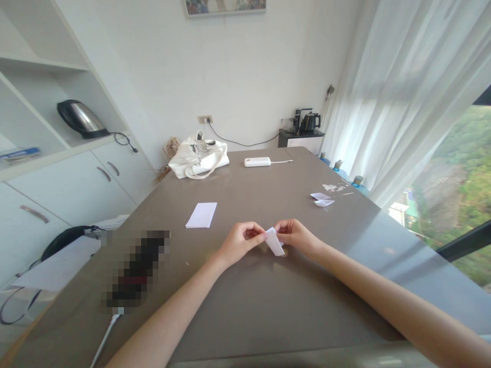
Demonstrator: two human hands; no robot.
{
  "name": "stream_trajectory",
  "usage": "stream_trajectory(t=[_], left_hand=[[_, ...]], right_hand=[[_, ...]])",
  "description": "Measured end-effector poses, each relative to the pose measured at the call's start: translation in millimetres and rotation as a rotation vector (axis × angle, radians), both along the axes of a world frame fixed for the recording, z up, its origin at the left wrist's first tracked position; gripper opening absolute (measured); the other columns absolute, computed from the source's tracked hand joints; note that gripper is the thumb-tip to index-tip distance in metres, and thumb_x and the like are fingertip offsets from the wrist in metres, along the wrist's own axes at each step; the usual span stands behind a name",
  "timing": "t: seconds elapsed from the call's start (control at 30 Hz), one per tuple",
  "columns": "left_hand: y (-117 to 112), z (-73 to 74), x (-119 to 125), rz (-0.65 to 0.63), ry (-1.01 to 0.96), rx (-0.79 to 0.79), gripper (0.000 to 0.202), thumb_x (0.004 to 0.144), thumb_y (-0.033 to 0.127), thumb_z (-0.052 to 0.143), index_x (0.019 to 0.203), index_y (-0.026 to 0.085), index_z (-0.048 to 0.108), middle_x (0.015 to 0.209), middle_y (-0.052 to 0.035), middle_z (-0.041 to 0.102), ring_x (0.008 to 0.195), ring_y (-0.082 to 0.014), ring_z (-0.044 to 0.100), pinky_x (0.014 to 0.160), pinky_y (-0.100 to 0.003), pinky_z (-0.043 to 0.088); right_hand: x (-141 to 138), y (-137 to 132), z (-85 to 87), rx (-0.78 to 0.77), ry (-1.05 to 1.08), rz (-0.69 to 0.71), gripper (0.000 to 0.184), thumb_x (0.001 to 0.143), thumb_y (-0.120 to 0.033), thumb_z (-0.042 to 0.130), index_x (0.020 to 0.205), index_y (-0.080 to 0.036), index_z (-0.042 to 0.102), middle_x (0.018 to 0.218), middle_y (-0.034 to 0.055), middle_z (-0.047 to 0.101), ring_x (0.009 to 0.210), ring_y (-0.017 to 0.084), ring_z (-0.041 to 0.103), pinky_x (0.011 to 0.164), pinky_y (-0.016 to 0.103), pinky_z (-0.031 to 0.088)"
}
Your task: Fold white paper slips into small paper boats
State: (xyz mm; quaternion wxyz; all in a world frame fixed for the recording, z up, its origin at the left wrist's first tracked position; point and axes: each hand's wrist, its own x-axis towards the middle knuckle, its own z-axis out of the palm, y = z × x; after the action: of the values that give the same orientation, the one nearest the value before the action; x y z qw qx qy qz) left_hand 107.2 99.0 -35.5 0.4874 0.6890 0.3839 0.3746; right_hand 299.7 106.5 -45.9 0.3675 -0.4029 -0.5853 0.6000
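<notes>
A small folded piece of white paper is held up just over the table, pinched between both hands. My left hand grips its upper left edge between thumb and fingers. On the other side, my right hand pinches the paper's right edge. Left of the hands lies a stack of white paper sheets. Two small folded paper pieces rest farther off to the right, with torn paper scraps just beyond them.
The brown table carries a white handbag and a white power bank with a short cable at the far end. A pixelated dark object with a white cable lies at left. Chairs stand along the left edge.
</notes>
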Motion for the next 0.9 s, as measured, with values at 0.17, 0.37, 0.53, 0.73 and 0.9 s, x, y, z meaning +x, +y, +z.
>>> stream_trajectory(t=[0.17,0.37,0.53,0.73,0.9], left_hand=[[4,-2.5,-1,0.066,-0.046,-0.034,0.022,0.075,0.033,0.066,0.077,0.011,0.064,0.077,-0.0056,0.067,0.072,-0.0151,0.062,0.071,-0.025,0.047],[5,-4.2,-2,0.089,-0.056,-0.049,0.023,0.071,0.032,0.07,0.08,0.011,0.064,0.08,-0.0073,0.069,0.074,-0.0157,0.064,0.072,-0.026,0.049],[5,-5.8,-1,0.112,-0.05,-0.033,0.025,0.071,0.034,0.07,0.079,0.011,0.065,0.08,-0.0084,0.07,0.074,-0.0162,0.065,0.072,-0.026,0.05],[6,-10.5,0,0.105,-0.058,-0.081,0.028,0.072,0.036,0.069,0.084,0.011,0.067,0.081,-0.0091,0.071,0.073,-0.0166,0.066,0.071,-0.026,0.051],[4,-8.3,0,0.088,-0.072,-0.087,0.027,0.073,0.037,0.068,0.081,0.011,0.069,0.076,-0.0071,0.072,0.068,-0.0159,0.065,0.067,-0.024,0.05]], right_hand=[[-3,-2,1.6,-0.051,0.039,0.021,0.031,0.061,-0.042,0.075,0.066,-0.012,0.068,0.059,0.0001,0.063,0.052,0.01,0.054,0.055,0.022,0.041],[-3,-3,3.8,-0.025,0.073,0.018,0.032,0.073,-0.045,0.065,0.074,-0.013,0.07,0.068,0.0029,0.068,0.062,0.014,0.06,0.064,0.026,0.047],[-2,-2,3.1,0.145,-0.071,-0.045,0.03,0.071,-0.041,0.068,0.076,-0.012,0.071,0.068,0.0045,0.069,0.061,0.015,0.06,0.059,0.025,0.045],[-3,-2,4.8,0.229,-0.112,-0.12,0.03,0.072,-0.041,0.067,0.077,-0.012,0.072,0.073,0.0067,0.072,0.065,0.018,0.064,0.061,0.027,0.048],[-2,-3,5.6,0.241,-0.121,-0.148,0.03,0.072,-0.041,0.067,0.076,-0.012,0.071,0.074,0.0076,0.072,0.066,0.019,0.064,0.062,0.027,0.048]])
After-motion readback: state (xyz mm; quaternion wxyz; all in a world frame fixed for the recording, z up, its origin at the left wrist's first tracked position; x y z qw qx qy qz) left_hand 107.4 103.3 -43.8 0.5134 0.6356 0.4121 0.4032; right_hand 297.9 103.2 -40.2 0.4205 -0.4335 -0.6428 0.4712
